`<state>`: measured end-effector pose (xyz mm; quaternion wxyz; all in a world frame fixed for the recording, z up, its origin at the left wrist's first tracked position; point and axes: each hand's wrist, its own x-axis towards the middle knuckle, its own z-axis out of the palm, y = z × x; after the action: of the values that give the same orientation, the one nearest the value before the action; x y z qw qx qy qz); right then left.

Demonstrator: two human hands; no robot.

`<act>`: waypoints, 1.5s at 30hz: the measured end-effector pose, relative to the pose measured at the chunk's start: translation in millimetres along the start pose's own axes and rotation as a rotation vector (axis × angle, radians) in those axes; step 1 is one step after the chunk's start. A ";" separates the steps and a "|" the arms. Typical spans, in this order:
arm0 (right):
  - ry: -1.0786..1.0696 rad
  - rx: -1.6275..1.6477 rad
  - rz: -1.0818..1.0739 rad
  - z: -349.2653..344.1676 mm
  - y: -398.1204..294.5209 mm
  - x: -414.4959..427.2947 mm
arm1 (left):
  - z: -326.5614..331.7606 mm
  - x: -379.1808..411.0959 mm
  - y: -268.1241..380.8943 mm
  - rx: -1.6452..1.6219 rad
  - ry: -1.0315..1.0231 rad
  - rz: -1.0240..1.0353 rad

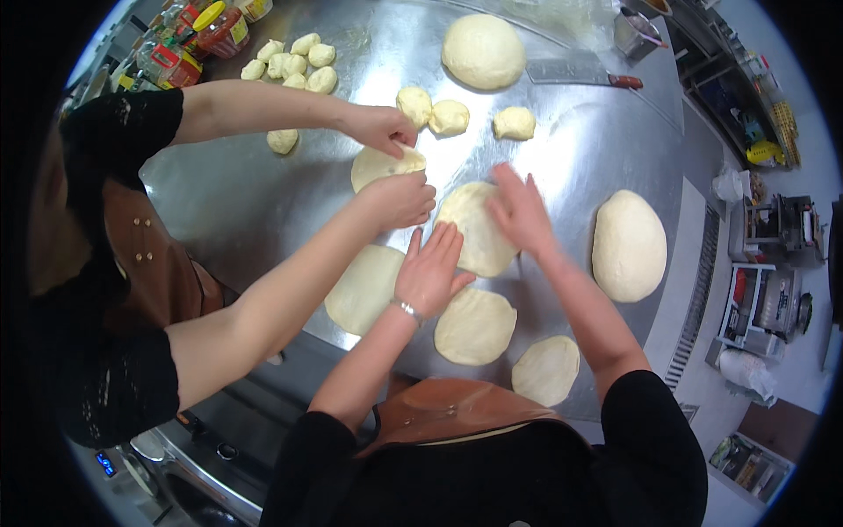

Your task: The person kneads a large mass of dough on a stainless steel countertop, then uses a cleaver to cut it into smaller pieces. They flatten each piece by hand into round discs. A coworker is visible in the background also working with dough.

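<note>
A flattened round of dough (pixel 484 240) lies before me on the steel table. My left hand (pixel 433 267), with a bracelet at the wrist, rests its fingertips on the round's left edge, fingers apart. At the round's upper right is my right hand (pixel 520 211), slightly blurred, thumb over the dough and fingers spread. Two more flat rounds, one in the middle (pixel 475 327) and one further right (pixel 546 370), lie nearer my apron. A larger thin round (pixel 365 290) is left of my left hand, partly behind a co-worker's forearm.
At the left, a co-worker's hands (pixel 395 197) hold the edge of another dough round (pixel 372 166). Large dough masses lie at the right (pixel 629 246) and far side (pixel 483 51), near a cleaver (pixel 573 72). Small dough balls (pixel 321 80), jars (pixel 222 33) and a metal container (pixel 637 33) stand beyond.
</note>
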<state>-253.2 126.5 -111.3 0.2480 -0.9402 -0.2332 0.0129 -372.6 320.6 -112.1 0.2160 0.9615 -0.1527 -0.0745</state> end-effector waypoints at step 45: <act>-0.294 -0.190 -0.218 111.5 -139.6 135.5 | -69.8 44.9 -183.8 0.222 0.138 -0.294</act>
<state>-208.4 345.3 -130.8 0.1216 -0.9165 -0.3675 0.1012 -267.6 491.5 -133.6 0.1052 0.9942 -0.0025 -0.0220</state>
